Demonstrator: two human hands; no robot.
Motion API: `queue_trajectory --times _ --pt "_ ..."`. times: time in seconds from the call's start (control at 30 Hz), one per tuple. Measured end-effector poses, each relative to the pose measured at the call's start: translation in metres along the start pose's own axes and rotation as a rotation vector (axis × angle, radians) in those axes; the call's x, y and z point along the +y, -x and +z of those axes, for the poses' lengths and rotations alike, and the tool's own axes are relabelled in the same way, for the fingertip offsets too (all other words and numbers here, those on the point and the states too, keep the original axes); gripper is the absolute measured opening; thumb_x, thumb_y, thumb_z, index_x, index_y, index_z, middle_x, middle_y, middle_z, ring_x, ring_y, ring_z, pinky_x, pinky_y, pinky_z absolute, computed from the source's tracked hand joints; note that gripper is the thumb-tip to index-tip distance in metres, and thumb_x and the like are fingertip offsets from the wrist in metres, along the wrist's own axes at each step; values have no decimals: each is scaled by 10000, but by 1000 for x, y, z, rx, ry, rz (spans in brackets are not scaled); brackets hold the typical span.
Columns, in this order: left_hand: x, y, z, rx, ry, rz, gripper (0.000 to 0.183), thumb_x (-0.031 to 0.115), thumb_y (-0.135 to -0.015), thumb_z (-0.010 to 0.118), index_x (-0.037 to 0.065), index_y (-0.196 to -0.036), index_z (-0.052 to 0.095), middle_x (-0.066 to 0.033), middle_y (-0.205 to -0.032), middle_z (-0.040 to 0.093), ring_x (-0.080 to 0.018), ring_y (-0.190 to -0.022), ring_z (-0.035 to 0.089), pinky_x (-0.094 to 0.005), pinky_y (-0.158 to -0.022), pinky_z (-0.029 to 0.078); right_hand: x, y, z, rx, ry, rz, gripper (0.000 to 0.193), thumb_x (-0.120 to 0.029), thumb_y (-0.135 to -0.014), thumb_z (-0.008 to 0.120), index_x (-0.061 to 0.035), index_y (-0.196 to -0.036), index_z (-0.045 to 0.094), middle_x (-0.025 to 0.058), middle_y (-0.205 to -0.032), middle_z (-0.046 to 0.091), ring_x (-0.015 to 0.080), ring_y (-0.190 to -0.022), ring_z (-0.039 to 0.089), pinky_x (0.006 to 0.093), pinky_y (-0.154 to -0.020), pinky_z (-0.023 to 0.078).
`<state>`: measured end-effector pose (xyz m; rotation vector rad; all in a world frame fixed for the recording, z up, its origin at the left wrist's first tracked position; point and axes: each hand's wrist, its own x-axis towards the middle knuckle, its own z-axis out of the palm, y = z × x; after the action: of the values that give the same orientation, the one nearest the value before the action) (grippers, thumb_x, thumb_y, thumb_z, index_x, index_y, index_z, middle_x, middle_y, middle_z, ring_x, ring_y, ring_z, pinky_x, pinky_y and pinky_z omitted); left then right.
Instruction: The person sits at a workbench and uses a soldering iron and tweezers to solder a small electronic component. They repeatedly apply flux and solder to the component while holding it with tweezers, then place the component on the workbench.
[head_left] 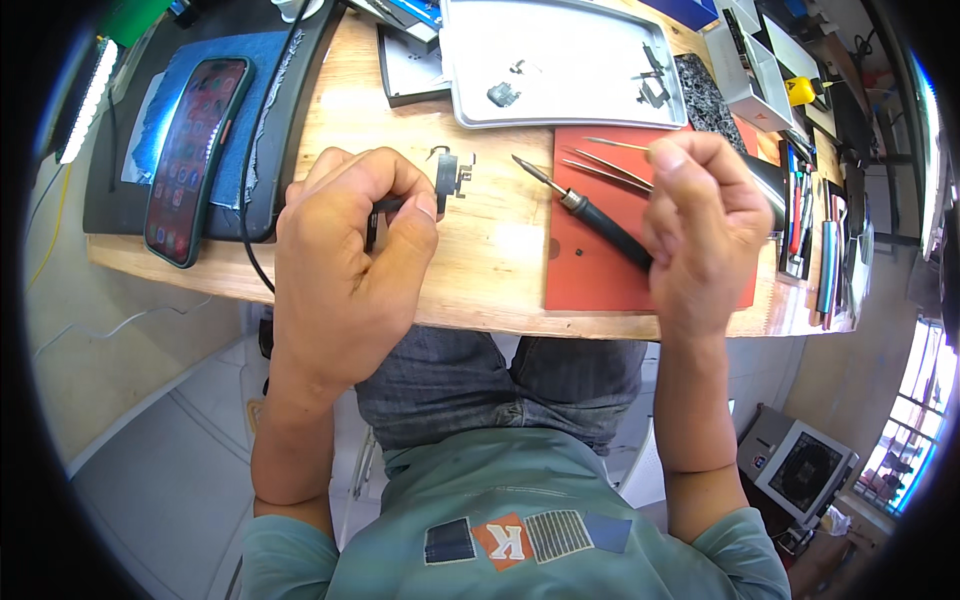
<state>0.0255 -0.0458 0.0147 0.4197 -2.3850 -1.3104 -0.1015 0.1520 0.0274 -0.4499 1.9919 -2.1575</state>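
My left hand [352,250] is closed, with thumb and forefinger pinching a small dark electronic part [447,180] that has thin metal contacts. The part is held over the wooden bench; its near end is hidden in my fingers. My right hand [705,205] is closed around a thin pointed metal tool [616,143], its tip aimed left. Below that tip are metal tweezers [612,172] with their points apart. A soldering iron [605,225] with a black handle slants over the red mat [590,285]. My right hand hides the rear ends of the tweezers and iron.
A white tray [570,110] with small dark parts stands at the back. A phone [197,160] lies on blue cloth at left, beside a black cable [243,190]. Pens and tools [797,205] stand at right. The wooden bench's [490,300] near edge is above my lap.
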Motion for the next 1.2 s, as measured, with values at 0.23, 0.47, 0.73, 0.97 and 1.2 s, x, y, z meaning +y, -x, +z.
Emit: queue_trajectory --times 0.23,0.47,0.73,0.97,1.2 --pt "-1 -3 1 -14 -190 104 183 177 -971 691 52 -843 652 -33 -803 620 -241 -836 541 -395 -853 356 3 13 3 -97 6 49 77 -15 -982 712 54 -955 692 -40 -800 637 -27 -669 486 154 -583 351" --pt "-3 7 4 30 -91 114 183 175 -969 694 48 -846 648 -61 -810 615 -285 -851 553 -398 -849 360 3 36 5 -42 -5 -55 51 51 -951 698 69 -938 652 35 -945 622 12 -689 532 179 -587 401" --pt "37 40 19 -103 -120 345 179 114 -837 813 47 -854 647 -105 -917 644 -308 -781 582 -453 -726 438 -2 13 -2 89 -355 -1 95 -70 -959 690 10 -943 642 -34 -625 499 25 -484 398 212 -430 312" --pt "8 14 -17 -61 -495 114 165 172 -882 793 68 -849 670 -71 -841 588 -290 -884 529 -423 -819 379 9 13 -6 116 -373 -67 105 -73 -955 714 16 -957 658 -46 -631 502 13 -485 388 208 -429 311" --pt "15 16 -1 147 -638 345 239 180 -848 826 86 -1027 697 -91 -1069 646 -317 -1036 576 -442 -888 419 9 13 -3 87 -299 -115 92 -79 -966 659 6 -936 644 -33 -588 445 33 -467 336 218 -415 276"
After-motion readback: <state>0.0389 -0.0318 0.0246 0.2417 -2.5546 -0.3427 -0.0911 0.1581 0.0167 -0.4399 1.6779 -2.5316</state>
